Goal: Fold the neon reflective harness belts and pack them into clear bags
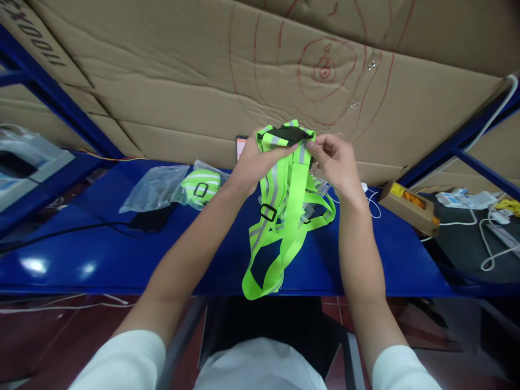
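Note:
A neon green reflective strap harness (298,189) with grey stripes hangs from both hands above the blue table. My left hand (260,160) is closed round its gathered upper end, thumb lying across the straps below a black piece (284,134). My right hand (335,160) pinches the right side of that upper end between thumb and fingers. Loose loops dangle below, and one reaches past the table's front edge. A black slide buckle (268,212) sits on a strap at the left. Parts of the straps behind are hidden.
A bagged green bundle (201,187) and a clear plastic bag (156,189) lie on the blue table (170,254) at left. A phone (241,146) is partly hidden behind my left hand. An open cardboard box (410,208) stands at right, near white cables. Cardboard (162,81) forms the back wall.

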### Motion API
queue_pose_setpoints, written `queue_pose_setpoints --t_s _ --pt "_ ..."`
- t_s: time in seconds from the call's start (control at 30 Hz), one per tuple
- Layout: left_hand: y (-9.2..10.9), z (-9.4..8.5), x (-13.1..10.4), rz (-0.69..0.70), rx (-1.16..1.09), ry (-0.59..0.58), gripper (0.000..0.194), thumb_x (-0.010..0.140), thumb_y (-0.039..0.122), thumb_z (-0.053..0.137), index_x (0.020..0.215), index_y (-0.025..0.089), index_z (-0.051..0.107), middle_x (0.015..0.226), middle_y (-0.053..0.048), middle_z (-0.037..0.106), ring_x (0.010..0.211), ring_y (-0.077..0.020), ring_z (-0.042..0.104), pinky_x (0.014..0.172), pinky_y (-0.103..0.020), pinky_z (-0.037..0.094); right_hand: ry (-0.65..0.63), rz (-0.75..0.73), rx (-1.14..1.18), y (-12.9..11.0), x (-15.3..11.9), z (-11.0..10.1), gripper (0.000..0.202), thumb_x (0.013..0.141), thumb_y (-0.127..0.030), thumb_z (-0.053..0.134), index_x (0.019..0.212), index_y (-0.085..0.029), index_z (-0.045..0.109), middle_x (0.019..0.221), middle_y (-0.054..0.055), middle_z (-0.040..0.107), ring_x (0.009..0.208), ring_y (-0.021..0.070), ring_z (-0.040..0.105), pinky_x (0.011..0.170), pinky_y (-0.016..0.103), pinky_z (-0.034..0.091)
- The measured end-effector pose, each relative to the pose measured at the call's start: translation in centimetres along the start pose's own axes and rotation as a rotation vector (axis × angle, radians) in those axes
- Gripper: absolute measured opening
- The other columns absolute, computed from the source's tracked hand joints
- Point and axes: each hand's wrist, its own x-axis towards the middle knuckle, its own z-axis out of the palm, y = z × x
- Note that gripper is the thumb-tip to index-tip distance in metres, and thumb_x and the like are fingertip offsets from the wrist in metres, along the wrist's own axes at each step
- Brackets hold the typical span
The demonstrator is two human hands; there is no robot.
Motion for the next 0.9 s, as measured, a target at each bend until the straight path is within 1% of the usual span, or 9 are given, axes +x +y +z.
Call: queue_pose_setpoints --t_s 0.1,0.17,0.27,0.33,0.47,0.53,0.67,0.83,0.9 --pt "0.3 -0.2 0.0 -0.017 -0.001 -0.074 0.031 0.078 0.025 0.082 0.106 0.017 0.071 0.112 -0.007 0.074 0.118 -0.0262 0.067 0.105 -0.042 0.053 -0.014 -0.009 0.008 0.1 0.1 -0.1 0.037 0.091 -0.058 0.068 0.084 -0.022 0.063 0.070 -0.003 0.054 0.059 0.0105 0.047 0.053 0.025 0.037" --pt "0.4 -0.3 -0.1 -0.036 0.024 -0.098 0.033 0.077 0.024 0.083 0.107 0.016 0.071 0.111 -0.007 0.075 0.118 -0.0272 0.067 0.104 -0.042 0.053 0.036 -0.045 -0.018 0.2 0.1 -0.1 0.037 0.092 -0.058 0.066 0.086 -0.022 0.063 0.072 -0.002 0.055 0.062 0.0113 0.050 0.057 0.026 0.041" --pt "0.3 -0.5 -0.2 -0.062 0.059 -0.086 0.036 0.074 0.025 0.085 0.105 0.014 0.072 0.107 -0.007 0.075 0.112 -0.0282 0.069 0.100 -0.043 0.055 0.131 -0.120 -0.103 0.4 -0.1 0.1 0.035 0.097 -0.057 0.060 0.091 -0.022 0.061 0.078 -0.002 0.058 0.070 0.0131 0.056 0.067 0.029 0.047" --pt "0.2 -0.5 -0.2 -0.093 0.031 -0.086 0.037 0.073 0.027 0.086 0.105 0.014 0.073 0.106 -0.006 0.076 0.109 -0.0283 0.071 0.099 -0.043 0.056 0.150 -0.159 -0.145 0.6 -0.2 0.4 0.035 0.100 -0.057 0.054 0.095 -0.023 0.059 0.083 -0.001 0.059 0.076 0.0145 0.059 0.073 0.031 0.049" --pt "0.2 -0.5 -0.1 -0.180 -0.103 -0.166 0.041 0.070 0.030 0.088 0.106 0.016 0.076 0.108 -0.007 0.078 0.114 -0.0297 0.070 0.104 -0.043 0.053 0.133 -0.185 -0.161 0.8 -0.3 0.8 0.036 0.101 -0.060 0.049 0.102 -0.025 0.057 0.090 0.000 0.063 0.081 0.0167 0.063 0.077 0.034 0.051" --pt "0.2 -0.5 0.0 -0.202 -0.150 -0.178 0.040 0.069 0.031 0.089 0.104 0.017 0.077 0.110 -0.007 0.078 0.119 -0.0303 0.068 0.107 -0.043 0.051 0.119 -0.169 -0.150 0.8 -0.3 0.9 0.037 0.100 -0.062 0.050 0.103 -0.026 0.058 0.090 0.001 0.065 0.079 0.0170 0.064 0.075 0.034 0.051" --pt "0.0 -0.6 0.1 -0.193 -0.151 -0.112 0.039 0.066 0.029 0.091 0.101 0.018 0.077 0.108 -0.005 0.079 0.121 -0.0305 0.067 0.110 -0.044 0.049 0.086 -0.089 -0.079 0.9 -0.1 0.7 0.041 0.095 -0.066 0.056 0.098 -0.026 0.059 0.084 0.000 0.066 0.070 0.0160 0.062 0.064 0.032 0.051" --pt "-0.1 -0.4 -0.1 -0.207 -0.311 -0.201 0.034 0.070 0.026 0.088 0.101 0.019 0.075 0.106 -0.006 0.079 0.112 -0.0307 0.072 0.104 -0.046 0.054 -0.015 0.024 0.055 1.1 0.0 0.8 0.045 0.089 -0.071 0.062 0.092 -0.026 0.059 0.070 -0.002 0.058 0.058 0.0139 0.055 0.051 0.028 0.046" --pt "-0.2 -0.2 -0.1 -0.212 -0.350 -0.199 0.033 0.072 0.026 0.087 0.101 0.019 0.074 0.103 -0.006 0.079 0.107 -0.0296 0.074 0.101 -0.045 0.056 -0.021 0.038 0.067 1.1 0.0 0.8 0.045 0.089 -0.071 0.062 0.091 -0.026 0.059 0.068 -0.003 0.057 0.057 0.0138 0.054 0.051 0.028 0.046"
